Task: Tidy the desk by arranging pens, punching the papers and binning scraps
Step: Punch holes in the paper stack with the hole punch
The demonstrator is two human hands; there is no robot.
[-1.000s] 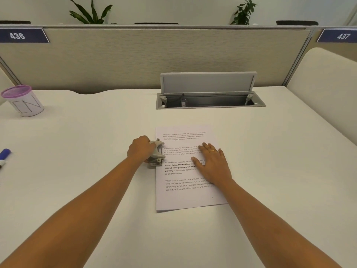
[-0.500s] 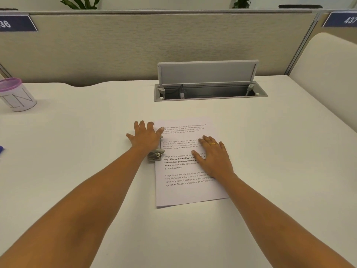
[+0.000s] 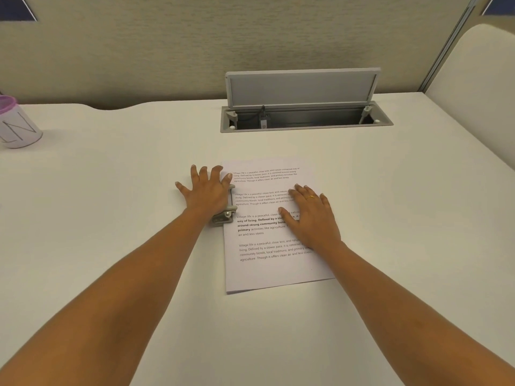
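Head view. The punching step was in hand. My left grip [image 3: 207,192] lay wide, fingers spread and straight, with the palm pressing down on the hole punch [image 3: 226,215]. The punch sat at the left edge of the papers [image 3: 274,270], about halfway along that edge, its mouth over the margin. My right grip [image 3: 313,215] was also wide and held nothing; it rested flat on the middle of the papers, pinning them to the desk [image 3: 111,218].

Progress, as judged: the papers were squared and seated in the punch, so punching was under way. Whether the holes were cut could not be told, since my hand hid them. Neither pens nor scraps showed here, so those two steps could not be judged.

Count: two grips; one hole punch; one stack of papers, number of sheets not readable; one purple-rimmed cup [image 3: 19,129], well to the left of the papers and farther back; one open cable hatch [image 3: 306,119] beyond the papers.
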